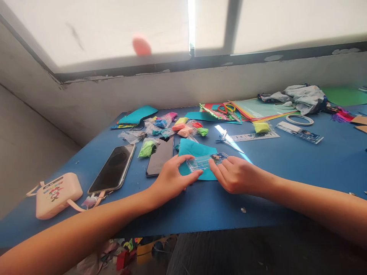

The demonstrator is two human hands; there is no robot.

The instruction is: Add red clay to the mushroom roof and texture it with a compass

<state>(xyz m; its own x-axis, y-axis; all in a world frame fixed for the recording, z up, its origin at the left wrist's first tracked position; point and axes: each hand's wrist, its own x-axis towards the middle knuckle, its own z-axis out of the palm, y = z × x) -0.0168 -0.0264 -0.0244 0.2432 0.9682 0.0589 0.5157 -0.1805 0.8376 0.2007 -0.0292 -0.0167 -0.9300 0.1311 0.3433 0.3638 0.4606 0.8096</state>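
A clear plastic case (200, 162) with a dark blue printed end is held low over the front of the table. My left hand (172, 171) grips its left end between thumb and forefinger. At the other end, my right hand (236, 173) has its fingers curled in against the case, the thumb near its front edge. Beneath the case lies a teal sheet (197, 146). Just left of that sheet, a dark phone (160, 157) lies flat. Which part of the case the right fingertips press is partly hidden.
Bagged coloured clay (185, 131) lies behind the phones. A second phone (112, 168) and a pink power bank (59, 195) are at left. Compasses (226, 138), a ruler (252, 136), scissors (227, 110), a tape roll (299, 120) and another clear case (300, 132) lie rightward.
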